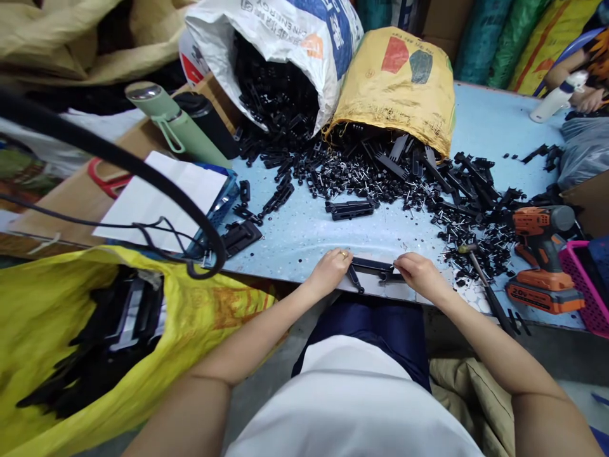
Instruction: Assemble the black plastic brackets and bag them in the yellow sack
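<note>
A long, narrow black plastic part (372,264) lies crosswise at the table's front edge, with jointed arms hanging from its near side. My left hand (332,271) has its fingers closed on the left end; a ring shows on one finger. At the right end, my right hand (421,273) pinches with thumb and forefinger; whether a small pin is also between those fingertips is too small to see. Just beyond my hands sits a similar folded black part (351,209). Behind it spreads a heap of small black-headed metal pins (356,174).
A white sack (328,70) and a yellow sack (399,82) spill black parts. To the right are a hammer (485,282), an orange cordless drill (542,254) and a pink basket (583,285). A yellow bag (200,330) stands at left, below a green flask (176,120). Another person's hand (590,99) shows far right.
</note>
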Demonstrator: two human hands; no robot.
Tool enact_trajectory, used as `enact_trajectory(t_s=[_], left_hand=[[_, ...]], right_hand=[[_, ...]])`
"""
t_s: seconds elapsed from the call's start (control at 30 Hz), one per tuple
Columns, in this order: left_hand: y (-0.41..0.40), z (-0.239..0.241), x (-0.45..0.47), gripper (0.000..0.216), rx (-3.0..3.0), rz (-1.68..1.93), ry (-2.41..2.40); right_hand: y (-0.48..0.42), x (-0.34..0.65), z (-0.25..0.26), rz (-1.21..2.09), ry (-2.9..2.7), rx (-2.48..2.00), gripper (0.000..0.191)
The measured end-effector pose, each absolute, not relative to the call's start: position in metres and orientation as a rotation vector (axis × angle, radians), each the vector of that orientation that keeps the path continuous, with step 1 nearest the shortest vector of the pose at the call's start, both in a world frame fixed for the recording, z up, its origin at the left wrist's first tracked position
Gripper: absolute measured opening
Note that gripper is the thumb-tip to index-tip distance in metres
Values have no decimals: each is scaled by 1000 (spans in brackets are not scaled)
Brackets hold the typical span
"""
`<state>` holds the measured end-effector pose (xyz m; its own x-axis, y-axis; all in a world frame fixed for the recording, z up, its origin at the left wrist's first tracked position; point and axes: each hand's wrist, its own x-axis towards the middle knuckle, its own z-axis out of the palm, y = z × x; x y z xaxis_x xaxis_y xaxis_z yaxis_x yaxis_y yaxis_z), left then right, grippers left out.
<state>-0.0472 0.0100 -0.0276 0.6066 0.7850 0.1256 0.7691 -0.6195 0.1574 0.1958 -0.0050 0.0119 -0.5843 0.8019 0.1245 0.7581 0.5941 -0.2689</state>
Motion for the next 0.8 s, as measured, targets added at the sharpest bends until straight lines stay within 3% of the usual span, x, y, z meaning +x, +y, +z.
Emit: enact_trajectory(t_s=[0.17, 0.37, 0.6, 0.8], left_hand=[[3, -34, -49, 26, 2729, 412, 1350], [6, -42, -28, 39, 2884, 492, 783], [15, -46, -15, 50, 2908, 367, 666], [14, -44, -12, 44, 2923, 377, 929]], right_hand=[[-10, 197, -9, 146, -2597, -1160, 29], [-16, 217, -41, 216, -2521, -1084, 31], [-8, 231, -36, 239, -2727, -1034, 38], [-1, 231, -32, -159, -2763, -1261, 58]])
